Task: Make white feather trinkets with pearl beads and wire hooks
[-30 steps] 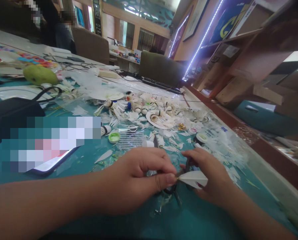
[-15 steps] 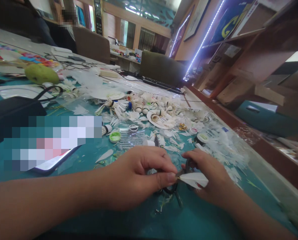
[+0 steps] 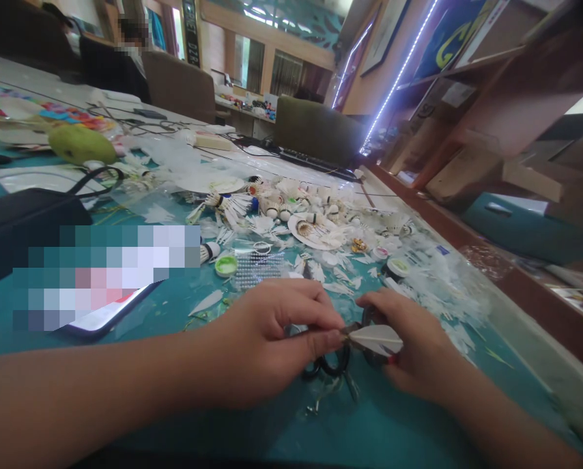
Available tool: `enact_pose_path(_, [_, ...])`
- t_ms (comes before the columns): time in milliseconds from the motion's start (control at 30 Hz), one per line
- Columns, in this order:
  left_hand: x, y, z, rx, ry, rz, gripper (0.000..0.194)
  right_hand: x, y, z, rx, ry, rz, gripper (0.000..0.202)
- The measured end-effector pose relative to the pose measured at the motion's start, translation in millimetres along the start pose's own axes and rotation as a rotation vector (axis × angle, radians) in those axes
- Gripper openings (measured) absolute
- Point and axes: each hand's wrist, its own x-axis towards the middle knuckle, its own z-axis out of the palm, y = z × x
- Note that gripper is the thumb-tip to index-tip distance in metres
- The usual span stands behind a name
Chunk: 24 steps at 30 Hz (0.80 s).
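My left hand [image 3: 281, 342] pinches a white feather [image 3: 376, 340] at its narrow end between thumb and fingertip. The feather's broad tip points right, towards my right hand [image 3: 418, 345]. Curled around dark scissors [image 3: 370, 317], my right hand has its fingers at the handle; the blades are close to the feather's base and partly hidden by my left fingertips. Beneath my hands lies another tool with black loop handles [image 3: 337, 362], mostly covered. Small metal pieces [image 3: 312, 409] rest on the teal mat [image 3: 252, 430] below it.
Shuttlecocks [image 3: 276, 208] and loose feathers [image 3: 340, 286] are heaped beyond my hands. A sheet of grey beads [image 3: 258, 268], a green paste tub [image 3: 225, 266] and a paper plate [image 3: 313, 231] sit among them. A lit phone [image 3: 110, 312] and a dark case [image 3: 30, 225] lie left.
The feather has turned slightly, showing its broad face more fully, and has shifted a little left and up with my left fingertips. My right hand stays nearly in place.
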Motion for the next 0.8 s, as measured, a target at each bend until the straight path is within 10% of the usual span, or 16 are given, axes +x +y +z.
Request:
enact_pose_path(533, [1,0,-5.5,-0.158,-0.105,-0.012,0.018,2,-3,-3,0.034,0.015,-0.003,0.035])
enact_pose_path(800, [10,3,-11.8,-0.387,-0.318,-0.353,0.022,0,-6,-1,0.117,-0.023,-0.012,0.035])
